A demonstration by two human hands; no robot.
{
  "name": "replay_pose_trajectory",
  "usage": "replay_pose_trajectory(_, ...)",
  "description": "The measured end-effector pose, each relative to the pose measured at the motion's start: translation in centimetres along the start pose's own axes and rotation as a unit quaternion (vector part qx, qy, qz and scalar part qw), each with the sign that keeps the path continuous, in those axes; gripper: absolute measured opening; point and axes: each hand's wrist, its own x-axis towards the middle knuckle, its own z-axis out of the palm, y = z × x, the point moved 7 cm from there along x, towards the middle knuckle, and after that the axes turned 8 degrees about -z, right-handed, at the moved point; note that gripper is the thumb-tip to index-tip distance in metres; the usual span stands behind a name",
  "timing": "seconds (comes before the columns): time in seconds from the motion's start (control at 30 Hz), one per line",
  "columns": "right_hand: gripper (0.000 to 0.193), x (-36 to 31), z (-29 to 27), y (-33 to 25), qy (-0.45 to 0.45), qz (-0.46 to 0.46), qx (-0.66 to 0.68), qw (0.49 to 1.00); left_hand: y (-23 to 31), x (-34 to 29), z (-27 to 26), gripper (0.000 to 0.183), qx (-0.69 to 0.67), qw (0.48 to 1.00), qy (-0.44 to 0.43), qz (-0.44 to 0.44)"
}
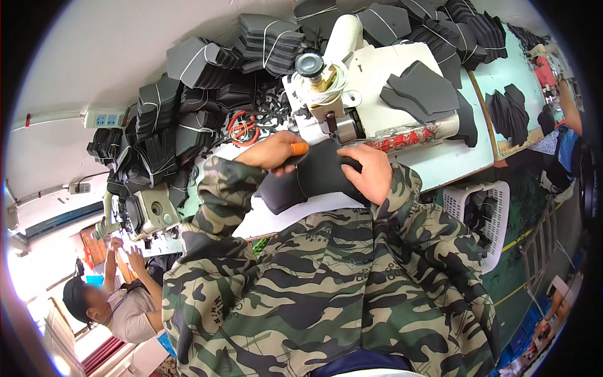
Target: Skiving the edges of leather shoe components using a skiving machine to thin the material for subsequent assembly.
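A dark, flat sheet piece (330,168) lies in front of a white machine (402,75), with its far edge close to the machine's metal roller. My left hand (274,152), wearing an orange finger cover (299,148), is closed at the piece's left corner. On the other side my right hand (372,173) grips the right edge, thumb and fingers bent around it. Below my left hand sits a stack of similar dark pieces (281,191), partly covered by the held piece. Both my sleeves are camouflage cloth.
Banded stacks of dark pieces (269,44) crowd the table's back and left. Loose pieces (422,92) lie on the machine. A red cord coil (244,129) is left of it. A white basket (500,220) stands lower right. A co-worker (135,308) sits at left; another's arm (570,107) shows right.
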Motion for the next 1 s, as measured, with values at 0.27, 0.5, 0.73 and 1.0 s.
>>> replay_pose_trajectory(0.27, 0.021, 3.9, -3.3, 0.0, -0.218, -0.003, -0.214, 0.952, 4.1, 1.7, 1.5, 0.028, -0.024, 0.998, 0.054, 0.033)
replay_pose_trajectory(0.5, 0.024, 1.2, -3.0, 0.5, -0.228, -0.055, 0.003, 0.972, 3.3, 0.7, 2.0, 0.018, -0.024, 0.987, 0.115, 0.109)
replay_pose_trajectory(0.73, 0.023, -1.4, -3.6, -0.6, -0.159, 0.096, 0.182, 0.966, 2.2, -2.9, 4.0, 0.027, 0.038, 0.987, 0.106, 0.115)
replay_pose_trajectory(1.0, 0.026, -3.2, -1.8, 0.0, -0.091, 0.08, 0.234, 0.965, 0.9, -2.3, 6.9, 0.031, -0.2, 0.968, -0.093, 0.124)
